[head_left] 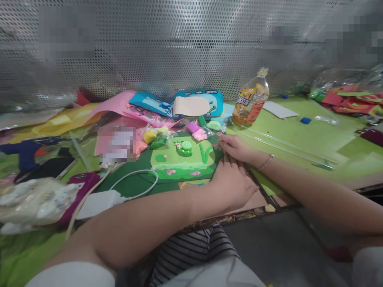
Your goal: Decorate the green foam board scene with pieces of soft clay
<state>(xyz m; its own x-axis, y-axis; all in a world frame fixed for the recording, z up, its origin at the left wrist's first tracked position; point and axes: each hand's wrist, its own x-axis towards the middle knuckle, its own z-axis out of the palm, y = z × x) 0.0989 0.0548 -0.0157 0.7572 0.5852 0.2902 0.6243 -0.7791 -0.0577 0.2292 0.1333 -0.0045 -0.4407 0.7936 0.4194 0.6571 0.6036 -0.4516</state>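
Observation:
A green clay picture [161,159] with rounded corners lies on dark green sheet in front of me. It bears a clay snail [184,148] with a spiral shell, a V-shaped green stem [205,153] and small pink flowers. At its right edge my right hand [236,146] is closed, fingertips pinched around a thin pink piece [227,141], mostly hidden. My left hand [229,181] lies palm down with its fingers stretched out, beside the picture's lower right corner and just below the right hand. Nothing shows in it.
Bagged coloured clay [197,130] lies behind the picture. A drink bottle [251,97] stands behind my right hand, near clear rods [287,147]. To the left are a white charger [98,203] with cable, a phone [49,169] and a blue glue gun [25,153]. Perforated metal backs the table.

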